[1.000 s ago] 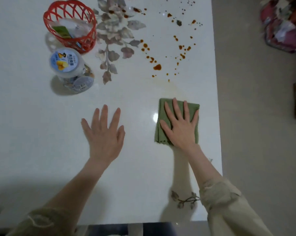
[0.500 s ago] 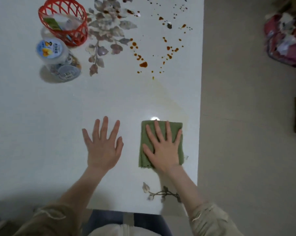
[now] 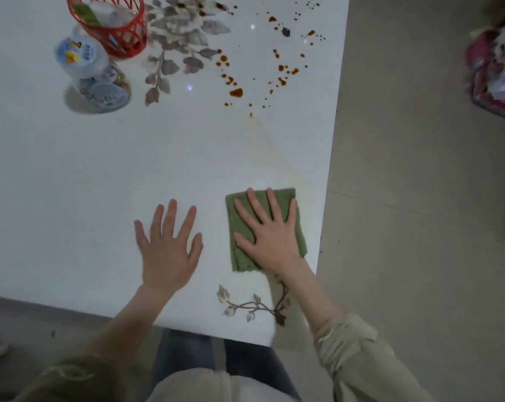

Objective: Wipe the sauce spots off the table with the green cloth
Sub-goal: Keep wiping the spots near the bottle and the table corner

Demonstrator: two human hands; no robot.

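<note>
White table (image 3: 71, 184), basket (image 3: 131, 43) cropped above; right hand (image 3: 270, 242) on green cloth (image 3: 241, 261), left hand (image 3: 168, 256) beside, all fingers (image 3: 171, 216) spread.

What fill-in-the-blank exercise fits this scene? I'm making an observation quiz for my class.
1. The right hand presses flat on the ____ cloth.
2. The left hand lies flat on the table, holding ____.
3. The sauce spots lie beyond the cloth, to the right of the ____ basket.
Missing words: green; nothing; red.

green cloth (image 3: 299, 242) | white table (image 3: 100, 175) | brown sauce spots (image 3: 236, 92) | red basket (image 3: 109, 27)
</note>
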